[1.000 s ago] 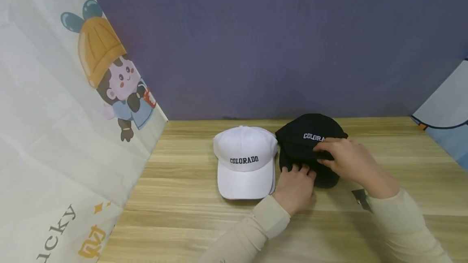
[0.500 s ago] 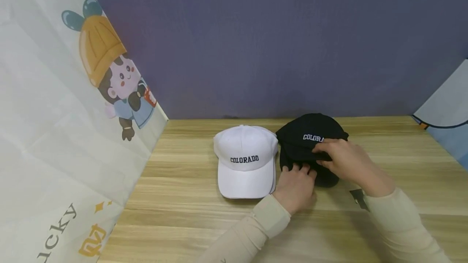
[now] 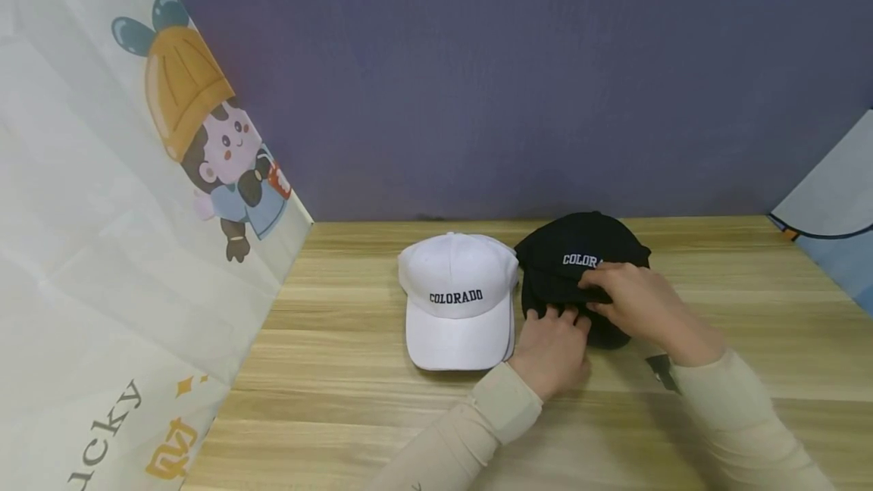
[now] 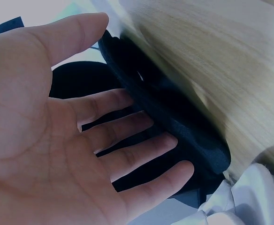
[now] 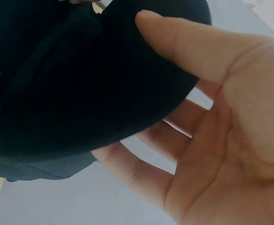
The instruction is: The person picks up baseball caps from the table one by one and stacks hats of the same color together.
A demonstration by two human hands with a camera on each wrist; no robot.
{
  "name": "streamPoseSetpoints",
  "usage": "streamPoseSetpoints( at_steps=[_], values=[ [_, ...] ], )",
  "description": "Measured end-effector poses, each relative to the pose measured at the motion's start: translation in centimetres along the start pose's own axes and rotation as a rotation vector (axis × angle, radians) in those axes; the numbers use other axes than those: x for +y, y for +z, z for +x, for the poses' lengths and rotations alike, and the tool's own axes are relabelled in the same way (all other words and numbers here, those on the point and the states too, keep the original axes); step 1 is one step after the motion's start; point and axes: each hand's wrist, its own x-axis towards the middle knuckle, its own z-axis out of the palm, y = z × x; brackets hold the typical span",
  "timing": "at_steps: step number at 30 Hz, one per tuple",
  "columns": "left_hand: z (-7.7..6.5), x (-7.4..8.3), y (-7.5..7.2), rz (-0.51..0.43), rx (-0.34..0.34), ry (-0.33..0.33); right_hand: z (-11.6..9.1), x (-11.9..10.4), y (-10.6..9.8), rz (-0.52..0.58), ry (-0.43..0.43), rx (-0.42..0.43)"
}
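A black baseball cap [image 3: 569, 237] lettered COLORADO sits at the table's back, right of centre. My right hand [image 3: 641, 301] pinches the right side of its brim, thumb on one face and fingers on the other, as the right wrist view shows. Below that brim another black brim-like part [image 3: 609, 333] shows; whether it is a second cap I cannot tell. My left hand [image 3: 551, 351] reaches in there, its relaxed fingers [image 4: 151, 154] against black fabric in the left wrist view. Just left stands a white COLORADO baseball cap [image 3: 458, 339], brim toward me.
The caps stand on a wood-grain table [image 3: 327, 370], near a dark blue back wall [image 3: 477, 82]. A pale panel with a cartoon figure [image 3: 232, 150] borders the left side. A small dark piece [image 3: 660, 370] lies partly behind my right sleeve.
My right hand has shifted slightly left with the black cap's brim, and the lettering has moved a little left and down. My left hand and the white cap stay in place.
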Motion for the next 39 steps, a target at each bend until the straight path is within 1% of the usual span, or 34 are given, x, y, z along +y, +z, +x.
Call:
streamPoseSetpoints(
  at_steps=[10, 18, 26, 39],
  values=[
    [-0.09, -0.01, -0.01, -0.001, 0.017, -0.005, -0.10, -0.01, 0.14, -0.002, 0.008, -0.004],
    [-0.02, -0.02, -0.04, 0.001, 0.011, -0.001, -0.04, 0.08, 0.18, 0.018, 0.009, -0.013],
    [-0.12, 0.06, -0.04, -0.013, 0.004, -0.007, 0.01, 0.17, 0.36, 0.036, 0.018, -0.040],
    [0.04, 0.06, 0.23, -0.002, -0.003, -0.001, 0.04, 0.12, 0.51, 0.046, 0.022, -0.069]
  ],
)
